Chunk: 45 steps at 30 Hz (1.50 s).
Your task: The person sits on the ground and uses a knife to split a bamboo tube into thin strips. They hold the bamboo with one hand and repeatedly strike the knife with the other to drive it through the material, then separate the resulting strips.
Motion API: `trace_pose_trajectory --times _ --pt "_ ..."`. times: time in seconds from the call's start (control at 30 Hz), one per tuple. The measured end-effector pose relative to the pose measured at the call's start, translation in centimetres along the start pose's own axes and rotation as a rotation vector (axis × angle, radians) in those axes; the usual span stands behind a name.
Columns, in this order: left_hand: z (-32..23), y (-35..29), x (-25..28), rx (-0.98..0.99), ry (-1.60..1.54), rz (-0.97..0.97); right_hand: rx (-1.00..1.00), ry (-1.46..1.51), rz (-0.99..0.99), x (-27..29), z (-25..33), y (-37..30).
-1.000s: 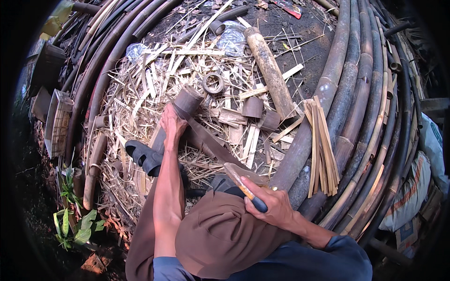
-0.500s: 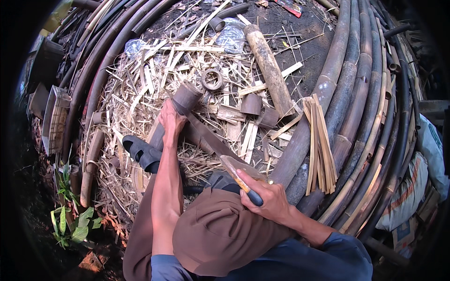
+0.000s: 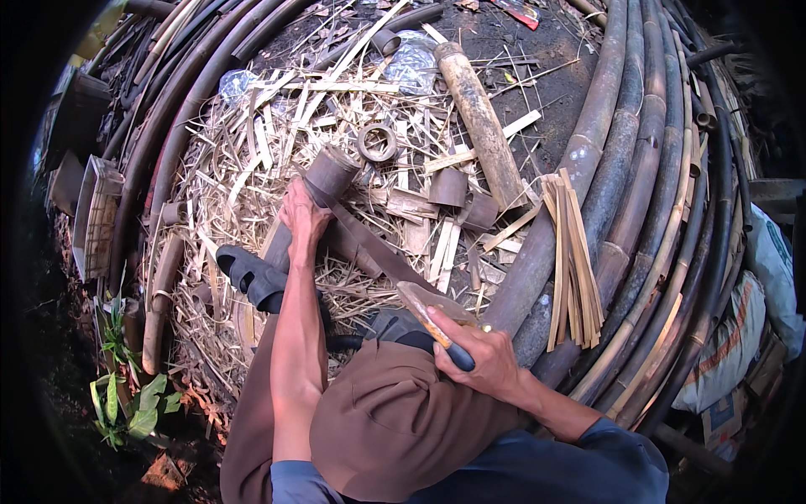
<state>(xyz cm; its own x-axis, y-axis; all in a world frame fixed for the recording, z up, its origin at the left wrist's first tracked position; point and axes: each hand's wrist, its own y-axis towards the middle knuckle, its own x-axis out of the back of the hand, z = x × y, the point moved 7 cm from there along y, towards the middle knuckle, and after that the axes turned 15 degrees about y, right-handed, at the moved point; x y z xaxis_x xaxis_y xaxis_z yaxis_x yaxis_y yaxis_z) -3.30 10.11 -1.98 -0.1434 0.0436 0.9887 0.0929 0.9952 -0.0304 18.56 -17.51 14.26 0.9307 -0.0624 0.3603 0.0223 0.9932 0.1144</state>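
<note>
My left hand [image 3: 304, 220] is wrapped round a dark bamboo pole [image 3: 332, 172], just behind its cut end. In my right hand [image 3: 487, 357] is the handle of a handsaw, the fingers closed round it. The long dark saw blade [image 3: 388, 259] slants up and left from that hand to the bamboo, where it rests across the pole close beside my left hand. How deep the cut goes I cannot make out. A short bamboo ring [image 3: 377, 143] lies just beyond the pole's end, and short bamboo pieces [image 3: 449, 187] lie to its right.
Pale shavings and split strips [image 3: 277, 126] cover the ground. A thick bamboo length [image 3: 478, 118] lies farther off. Long bamboo poles [image 3: 604, 151] run along the right, with a bundle of slats [image 3: 573, 269] on them. More poles [image 3: 180, 126] curve along the left, near a dark sandal [image 3: 250, 275].
The saw and my right hand have drawn back slightly toward me relative to the bamboo. My left hand keeps its grip on the pole.
</note>
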Motion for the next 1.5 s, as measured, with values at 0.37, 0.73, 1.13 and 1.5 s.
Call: trace_pose_trajectory --times 0.37,0.73,1.13,1.5 --pt "-0.7 -0.1 -0.3 -0.007 -0.08 0.036 -0.125 0.005 0.049 -2.4 -2.1 3.3" --pt "1.2 0.2 -3.6 -0.001 -0.126 -0.069 -0.092 -0.054 0.032 -7.5 -3.8 13.3" --pt "-2.1 0.3 -0.9 -0.06 -0.103 -0.117 -0.117 -0.018 0.028 -7.1 -5.1 13.9" --pt "0.2 -0.4 0.2 -0.033 -0.03 -0.108 0.018 -0.08 0.039 -1.3 -1.7 0.2"
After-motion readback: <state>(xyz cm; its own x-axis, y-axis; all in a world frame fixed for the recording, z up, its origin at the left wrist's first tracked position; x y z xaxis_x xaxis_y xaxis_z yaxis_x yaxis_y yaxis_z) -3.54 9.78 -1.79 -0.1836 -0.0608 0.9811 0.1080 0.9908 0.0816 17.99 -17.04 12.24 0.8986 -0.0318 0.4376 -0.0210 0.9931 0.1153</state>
